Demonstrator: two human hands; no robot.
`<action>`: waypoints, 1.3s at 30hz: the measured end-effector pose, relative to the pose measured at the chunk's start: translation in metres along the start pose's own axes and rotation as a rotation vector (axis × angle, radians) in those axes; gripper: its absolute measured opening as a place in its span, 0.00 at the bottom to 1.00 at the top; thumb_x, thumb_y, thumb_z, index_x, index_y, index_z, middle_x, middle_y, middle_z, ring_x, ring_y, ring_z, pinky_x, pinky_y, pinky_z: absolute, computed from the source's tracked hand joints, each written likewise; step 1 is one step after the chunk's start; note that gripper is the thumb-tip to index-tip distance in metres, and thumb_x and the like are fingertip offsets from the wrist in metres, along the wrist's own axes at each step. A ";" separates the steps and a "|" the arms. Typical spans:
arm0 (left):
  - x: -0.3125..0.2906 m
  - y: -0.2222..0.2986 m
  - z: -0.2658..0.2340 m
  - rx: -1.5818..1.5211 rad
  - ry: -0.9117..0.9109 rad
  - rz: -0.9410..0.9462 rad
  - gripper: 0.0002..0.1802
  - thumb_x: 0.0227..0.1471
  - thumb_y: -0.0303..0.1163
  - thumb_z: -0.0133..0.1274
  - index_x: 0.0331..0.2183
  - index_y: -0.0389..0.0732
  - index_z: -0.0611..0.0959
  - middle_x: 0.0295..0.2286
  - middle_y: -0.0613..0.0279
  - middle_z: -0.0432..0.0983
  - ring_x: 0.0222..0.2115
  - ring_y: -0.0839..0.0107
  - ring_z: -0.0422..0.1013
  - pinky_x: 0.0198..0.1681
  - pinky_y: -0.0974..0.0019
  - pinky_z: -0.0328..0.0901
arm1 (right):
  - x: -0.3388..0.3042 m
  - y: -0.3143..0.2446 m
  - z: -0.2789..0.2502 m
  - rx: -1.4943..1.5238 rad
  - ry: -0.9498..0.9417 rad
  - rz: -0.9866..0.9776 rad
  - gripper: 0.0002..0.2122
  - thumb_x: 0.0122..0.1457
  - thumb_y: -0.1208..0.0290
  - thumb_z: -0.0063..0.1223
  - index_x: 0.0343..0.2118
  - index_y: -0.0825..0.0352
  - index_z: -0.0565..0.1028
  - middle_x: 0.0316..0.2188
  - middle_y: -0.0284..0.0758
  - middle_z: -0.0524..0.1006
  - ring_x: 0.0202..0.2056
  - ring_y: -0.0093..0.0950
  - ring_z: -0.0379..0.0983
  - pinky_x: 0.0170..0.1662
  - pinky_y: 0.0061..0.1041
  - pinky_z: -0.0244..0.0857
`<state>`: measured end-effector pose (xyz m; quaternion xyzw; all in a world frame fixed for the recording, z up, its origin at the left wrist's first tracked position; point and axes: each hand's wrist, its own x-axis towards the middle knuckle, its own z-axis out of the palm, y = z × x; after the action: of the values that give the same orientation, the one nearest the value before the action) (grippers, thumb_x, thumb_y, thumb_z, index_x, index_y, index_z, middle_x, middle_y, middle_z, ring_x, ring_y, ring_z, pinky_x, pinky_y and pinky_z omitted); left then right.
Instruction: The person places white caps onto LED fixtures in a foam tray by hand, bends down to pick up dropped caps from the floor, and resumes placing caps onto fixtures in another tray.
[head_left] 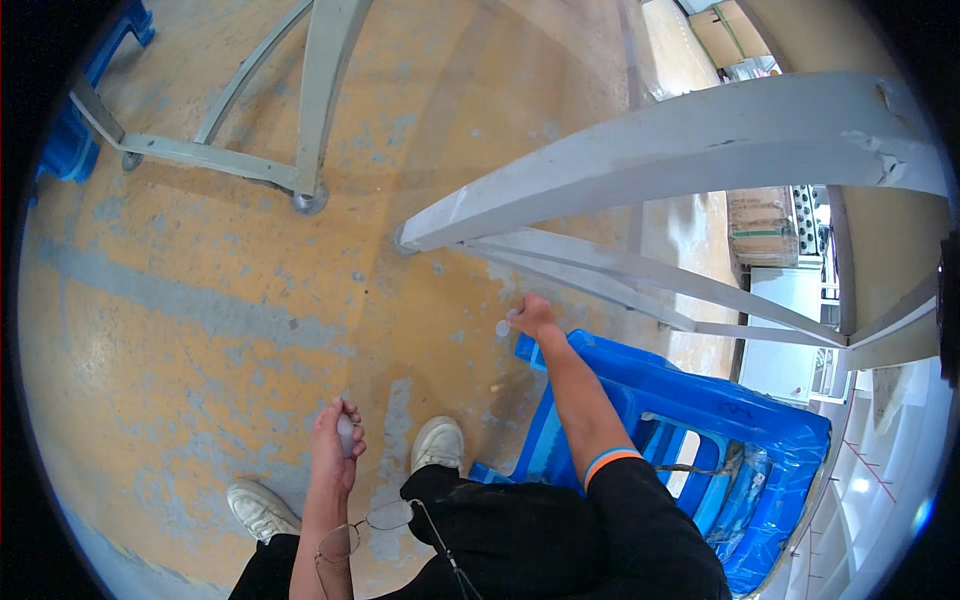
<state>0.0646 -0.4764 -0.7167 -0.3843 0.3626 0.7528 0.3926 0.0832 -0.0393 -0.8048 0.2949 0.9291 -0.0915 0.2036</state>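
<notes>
In the head view, the left hand (338, 440) was closed around a pale oval thing (345, 436), its fingers curled over it above the floor. The right hand, (535, 315) reaching farther forward, pinched a small whitish, round-edged piece (503, 327) just past the near end of a blue plastic stool (765, 420); its material was too small to tell. Handling both well called, in my judgement, for a light, even grip: the left snug enough that the smooth oval could not slip, the right pinching with the fingertips so the piece stayed clear. The right forearm passed over the stool, so the elbow needed room from its edges, and the hanging glasses (390, 515) could swing into the left arm.

The floor (200, 370) was yellow, worn through to grey in patches. A pale table frame (315, 110) stood ahead on the left; thick white legs (690, 150) slanted across the right. Beyond them were cardboard boxes (762, 225) and a white cabinet (778, 315).
</notes>
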 end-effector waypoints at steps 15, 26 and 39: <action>-0.003 0.000 -0.003 0.015 0.008 -0.002 0.11 0.56 0.41 0.47 0.29 0.44 0.72 0.23 0.69 0.67 0.16 0.81 0.62 0.14 0.78 0.53 | -0.002 -0.001 0.005 0.043 0.013 -0.024 0.11 0.40 0.70 0.57 0.29 0.66 0.74 0.29 0.45 0.77 0.35 0.42 0.74 0.38 0.36 0.67; -0.003 -0.003 0.000 -0.023 -0.025 -0.060 0.13 0.56 0.45 0.46 0.28 0.46 0.71 0.24 0.67 0.68 0.21 0.78 0.65 0.16 0.76 0.56 | 0.013 0.022 -0.019 -0.307 -0.097 0.204 0.18 0.44 0.65 0.58 0.38 0.68 0.73 0.39 0.47 0.75 0.43 0.44 0.72 0.47 0.34 0.66; -0.005 -0.008 0.003 0.067 -0.065 -0.102 0.10 0.55 0.38 0.48 0.34 0.41 0.74 0.26 0.63 0.70 0.18 0.77 0.65 0.12 0.78 0.55 | 0.021 0.018 -0.011 -0.193 -0.228 0.265 0.29 0.32 0.57 0.68 0.38 0.71 0.74 0.38 0.47 0.76 0.42 0.41 0.73 0.46 0.32 0.68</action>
<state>0.0724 -0.4724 -0.7128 -0.3641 0.3545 0.7314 0.4548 0.0745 -0.0104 -0.8048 0.3817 0.8574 -0.0074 0.3450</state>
